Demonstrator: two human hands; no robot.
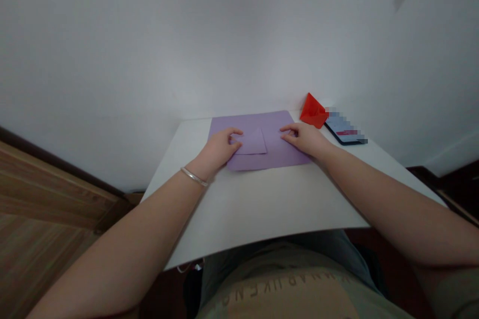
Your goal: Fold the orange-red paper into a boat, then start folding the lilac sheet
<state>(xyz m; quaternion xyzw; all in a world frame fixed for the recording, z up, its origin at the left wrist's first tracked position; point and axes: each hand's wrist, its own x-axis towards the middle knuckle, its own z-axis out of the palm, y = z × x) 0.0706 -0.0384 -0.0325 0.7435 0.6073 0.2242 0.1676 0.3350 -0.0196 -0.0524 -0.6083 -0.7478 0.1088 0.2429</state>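
From the head camera, the only view, the main risk lies in how loose the paper is. The purple paper sheet (284, 152) lies unfixed on the white bench (269, 199), so a sideways push from either hand could slide it out of line. The small square (254, 142) near its middle could shift or lift if the left hand (219, 148) dragged across it. At the far right, the folded red paper (313, 111) and the phone (346, 129) lie just beyond the right hand (305, 139), so a wide sweep of that arm could knock either one.

The sheet lies flat at the far end of the bench, close to the white wall (239, 35). The small square is a paler purple, with crisp edges, and I cannot tell whether it is a separate piece or a folded flap. The left grip is half curled, its fingertips at the square's left edge, though whether they pinch the paper cannot be told. The right grip is loosely open, fingertips resting on the sheet to the right of the square, holding nothing.
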